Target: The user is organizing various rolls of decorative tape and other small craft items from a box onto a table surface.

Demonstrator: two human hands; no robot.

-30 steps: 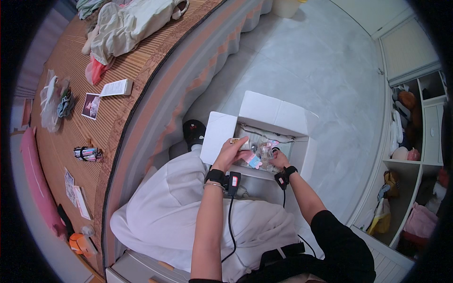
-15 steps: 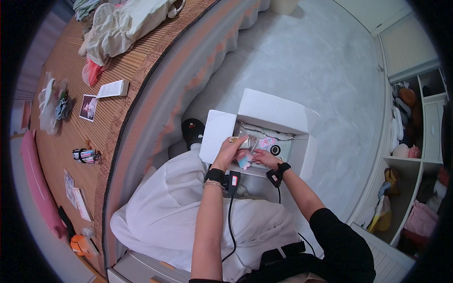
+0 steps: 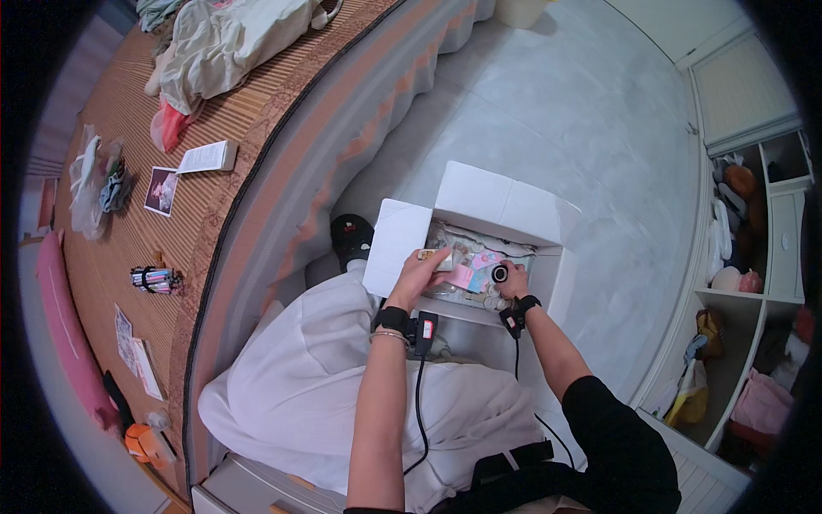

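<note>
Inside the open white cardboard box (image 3: pixel 505 206) on the pale floor, the left hand (image 3: pixel 419 276) pinches a small beige tube (image 3: pixel 435 255) at the box's left side. The right hand (image 3: pixel 512 279) is closed around a small round black-rimmed object (image 3: pixel 499 274), just right of a pink packet (image 3: pixel 467 276).

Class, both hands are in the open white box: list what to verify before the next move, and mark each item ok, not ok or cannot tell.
1. White box flaps open: ok.
2. Left hand grips a small pale item at the box edge: ok.
3. Right hand closed on a small dark round object: ok.
4. What that round object is: cannot tell.
5. Pink packet lies between the hands, in reach: ok.
6. Wrist cable hangs free of the box: ok.
</note>
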